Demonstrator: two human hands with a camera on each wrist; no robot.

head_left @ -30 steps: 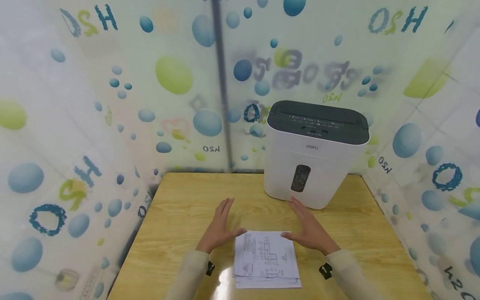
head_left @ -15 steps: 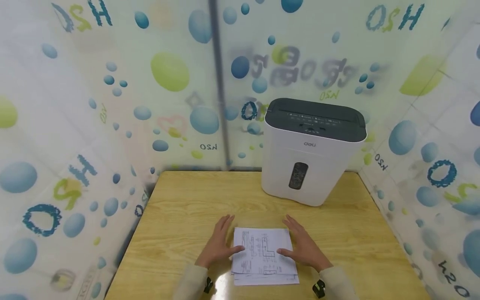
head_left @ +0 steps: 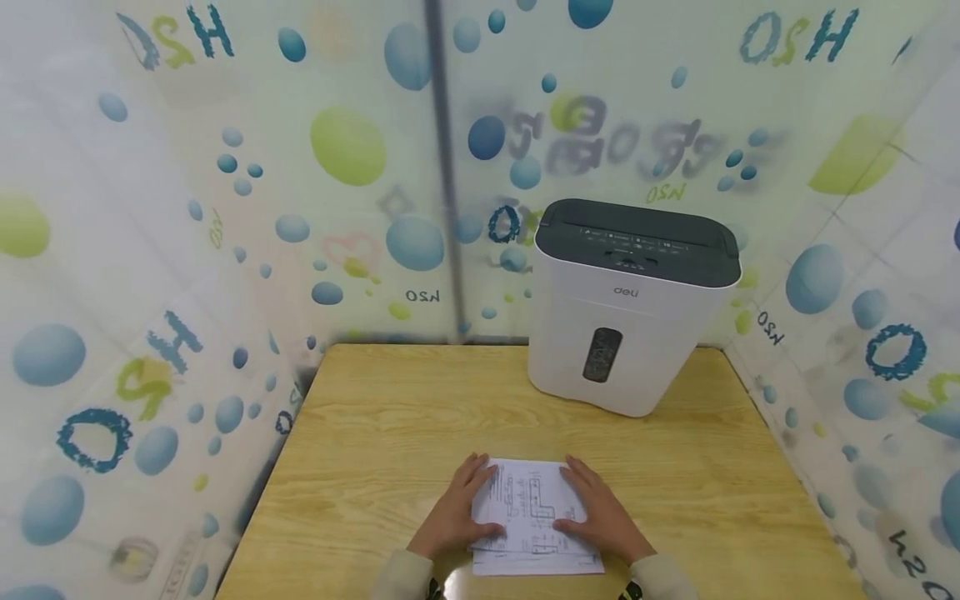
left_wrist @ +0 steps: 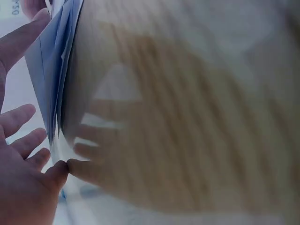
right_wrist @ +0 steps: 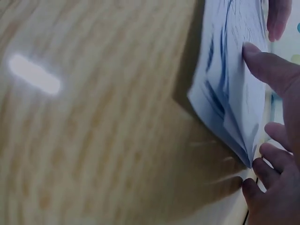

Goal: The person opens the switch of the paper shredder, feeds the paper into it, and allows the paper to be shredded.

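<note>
A small stack of white paper sheets [head_left: 534, 542], printed with line drawings, lies on the table between both hands in the head view. My left hand [head_left: 454, 510] is at its left side with the thumb over the top sheet and the fingers spread. My right hand [head_left: 602, 515] mirrors it on the right edge, its thumb also above the print. In the left wrist view the stack's layered edge [left_wrist: 54, 70] fans slightly apart beside the fingers. The right wrist view shows loose, uneven sheets [right_wrist: 234, 84] near the thumb tip. Neither hand's fingers are curled round the paper.
A white paper shredder [head_left: 637, 342] with a dark grey top and a small window stands at the back right of the wooden table [head_left: 390, 417]. Curtain-like walls [head_left: 360, 267] with blue and green dots enclose the table at the back and sides.
Both hands have come down and closer together, from hovering above and beside the paper stack to its left and right edges. The stack and the shredder stay where they were.
</note>
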